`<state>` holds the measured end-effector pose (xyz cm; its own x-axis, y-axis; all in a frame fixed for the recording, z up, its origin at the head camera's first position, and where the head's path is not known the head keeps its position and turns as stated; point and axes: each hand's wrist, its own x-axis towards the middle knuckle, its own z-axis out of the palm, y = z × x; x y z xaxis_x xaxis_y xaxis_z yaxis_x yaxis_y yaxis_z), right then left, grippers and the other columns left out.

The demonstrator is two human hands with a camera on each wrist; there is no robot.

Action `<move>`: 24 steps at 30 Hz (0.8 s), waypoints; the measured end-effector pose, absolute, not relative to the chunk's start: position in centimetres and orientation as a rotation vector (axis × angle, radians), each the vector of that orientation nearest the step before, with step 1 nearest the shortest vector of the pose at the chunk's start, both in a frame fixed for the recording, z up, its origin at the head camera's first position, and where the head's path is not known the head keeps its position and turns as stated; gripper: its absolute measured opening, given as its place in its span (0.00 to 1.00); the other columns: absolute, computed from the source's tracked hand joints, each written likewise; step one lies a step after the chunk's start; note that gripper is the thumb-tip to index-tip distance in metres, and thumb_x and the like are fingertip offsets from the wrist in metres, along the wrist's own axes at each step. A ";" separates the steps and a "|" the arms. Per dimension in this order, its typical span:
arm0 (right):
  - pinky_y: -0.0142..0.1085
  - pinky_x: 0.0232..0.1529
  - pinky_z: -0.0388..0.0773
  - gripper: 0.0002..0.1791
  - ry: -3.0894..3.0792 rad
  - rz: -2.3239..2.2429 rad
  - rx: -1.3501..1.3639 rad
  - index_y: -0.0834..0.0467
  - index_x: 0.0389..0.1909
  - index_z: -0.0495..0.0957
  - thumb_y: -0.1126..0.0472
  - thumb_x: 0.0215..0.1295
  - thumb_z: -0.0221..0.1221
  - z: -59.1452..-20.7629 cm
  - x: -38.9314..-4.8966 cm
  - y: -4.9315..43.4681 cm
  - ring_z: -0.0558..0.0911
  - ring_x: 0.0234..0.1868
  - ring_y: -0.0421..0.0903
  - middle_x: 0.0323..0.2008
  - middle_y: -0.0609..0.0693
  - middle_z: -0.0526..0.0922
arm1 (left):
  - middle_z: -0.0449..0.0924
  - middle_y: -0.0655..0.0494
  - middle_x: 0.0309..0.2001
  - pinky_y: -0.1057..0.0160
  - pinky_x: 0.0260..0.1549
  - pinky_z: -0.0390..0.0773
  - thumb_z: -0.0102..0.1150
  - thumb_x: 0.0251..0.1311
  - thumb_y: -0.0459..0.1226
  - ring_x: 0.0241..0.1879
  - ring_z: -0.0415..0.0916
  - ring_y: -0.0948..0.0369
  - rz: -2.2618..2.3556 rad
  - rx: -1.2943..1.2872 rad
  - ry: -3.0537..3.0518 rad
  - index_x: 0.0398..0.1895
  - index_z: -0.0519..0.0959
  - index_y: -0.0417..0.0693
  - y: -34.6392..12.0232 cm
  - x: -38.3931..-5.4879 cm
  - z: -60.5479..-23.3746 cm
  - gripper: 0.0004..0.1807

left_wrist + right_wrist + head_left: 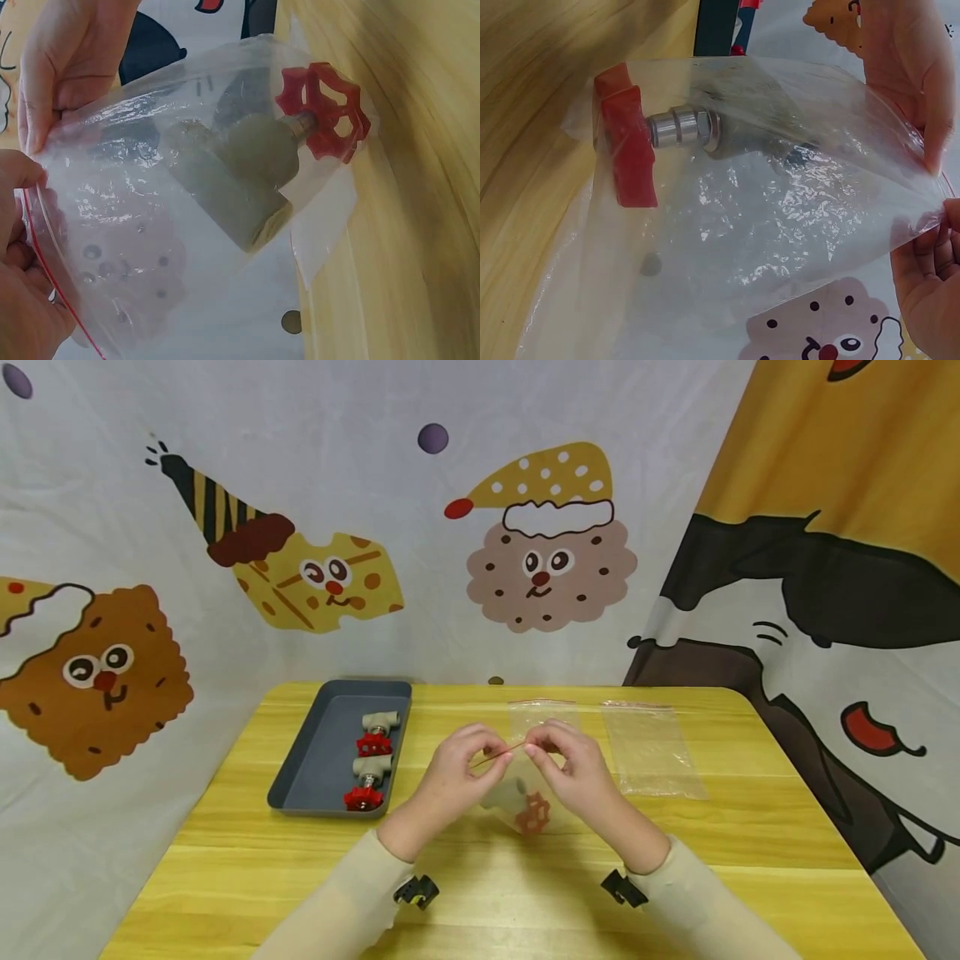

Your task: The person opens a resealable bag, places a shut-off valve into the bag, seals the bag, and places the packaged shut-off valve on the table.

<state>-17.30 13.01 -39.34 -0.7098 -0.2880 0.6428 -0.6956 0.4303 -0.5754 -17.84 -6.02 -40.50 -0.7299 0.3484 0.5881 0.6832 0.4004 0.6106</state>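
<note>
A clear zip bag (pixel 112 202) with a red seal line hangs from both hands over the table. Inside it lies a valve (pixel 240 165) with a grey-beige body and a red handwheel; its metal stem shows in the right wrist view, where the valve (pixel 630 142) sits at the bag's far end. My left hand (pixel 460 768) pinches the bag's top edge between thumb and fingers. Close beside it, my right hand (pixel 572 768) pinches the same edge. In the head view the hands partly cover the bag.
On the left of the wooden table (pixel 300 885) stands a grey tray (pixel 315 752) holding two more red-wheeled valves (pixel 372 768). A flat clear zip bag (pixel 651 747) lies at the right, and another bag (pixel 543 712) lies behind the hands. A printed curtain (pixel 420 527) hangs behind the table.
</note>
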 end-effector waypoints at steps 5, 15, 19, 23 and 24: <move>0.29 0.26 0.71 0.06 -2.231 1.222 0.818 0.59 0.33 0.80 0.71 0.58 0.62 -39.2 -17.2 13.1 0.72 0.27 0.38 0.27 0.45 0.78 | 0.77 0.64 0.32 0.67 0.37 0.76 0.62 0.59 0.36 0.34 0.71 0.69 -1.282 -0.905 -2.275 0.29 0.80 0.53 -6.2 -17.9 -40.6 0.03; 0.31 0.32 0.79 0.01 -2.296 1.286 0.757 0.69 0.30 0.77 0.73 0.60 0.59 -36.6 -15.7 12.8 0.74 0.28 0.43 0.28 0.54 0.79 | 0.76 0.67 0.32 0.66 0.38 0.76 0.61 0.60 0.36 0.34 0.71 0.70 -1.280 -0.884 -2.338 0.29 0.80 0.54 -6.8 -17.7 -40.8 0.03; 0.31 0.31 0.78 0.03 -2.280 1.274 0.766 0.68 0.29 0.77 0.76 0.58 0.59 -35.8 -15.3 12.6 0.74 0.27 0.43 0.26 0.55 0.78 | 0.76 0.66 0.31 0.63 0.38 0.77 0.61 0.59 0.36 0.34 0.71 0.70 -1.274 -0.883 -2.338 0.29 0.79 0.54 -6.9 -17.6 -40.8 0.03; 0.29 0.32 0.77 0.01 -2.280 1.259 0.754 0.68 0.29 0.78 0.75 0.59 0.59 -35.9 -15.3 12.7 0.74 0.27 0.42 0.26 0.54 0.78 | 0.76 0.66 0.31 0.62 0.37 0.77 0.61 0.59 0.36 0.34 0.71 0.69 -1.271 -0.891 -2.328 0.29 0.80 0.53 -7.0 -17.6 -40.9 0.03; 0.28 0.32 0.76 0.01 -2.285 1.257 0.745 0.68 0.30 0.78 0.74 0.59 0.59 -35.9 -15.3 12.7 0.74 0.27 0.42 0.26 0.54 0.78 | 0.76 0.66 0.31 0.63 0.37 0.77 0.61 0.59 0.36 0.34 0.70 0.69 -1.267 -0.890 -2.331 0.29 0.80 0.53 -7.0 -17.6 -41.0 0.03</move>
